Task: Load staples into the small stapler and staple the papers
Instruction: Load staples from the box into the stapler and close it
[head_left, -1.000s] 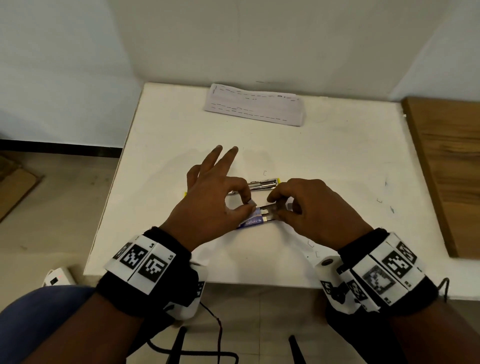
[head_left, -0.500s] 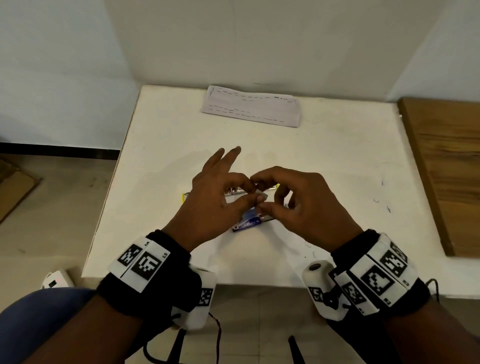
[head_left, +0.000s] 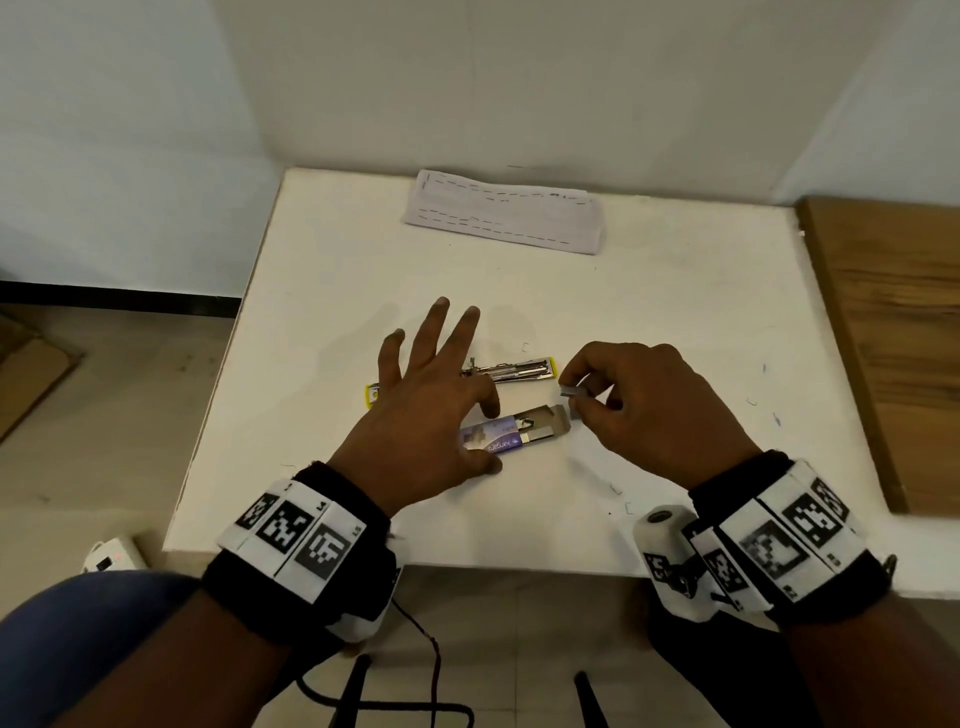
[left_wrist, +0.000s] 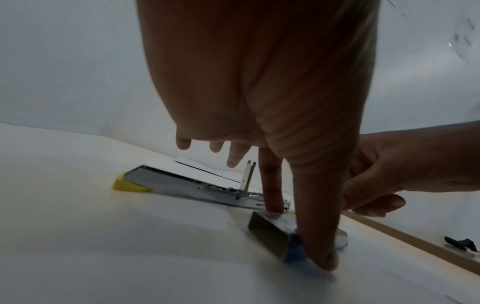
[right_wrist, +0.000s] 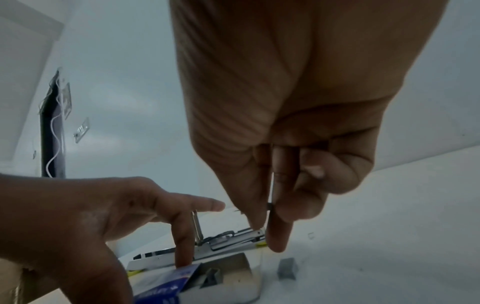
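Observation:
The small stapler (head_left: 511, 370) lies swung open flat on the white table (head_left: 675, 312), yellow at both ends. Just in front of it is a blue staple box (head_left: 506, 435) with its tray slid out to the right. My left hand (head_left: 480, 434) pins the box between thumb and index finger (left_wrist: 270, 191), the other fingers spread straight. My right hand (head_left: 576, 401), right of the box and above the table, pinches a short grey strip of staples (head_left: 572, 390) between thumb and index finger. The folded papers (head_left: 504, 213) lie at the table's far edge.
A loose block of staples (right_wrist: 287, 269) sits on the table by the tray's open end. Single bent staples are scattered over the near right part of the table. A wooden board (head_left: 893, 338) borders the table on the right.
My right hand has drawn back to the right, away from the box, carrying the staple strip. My left thumb and index finger have settled on the sides of the box.

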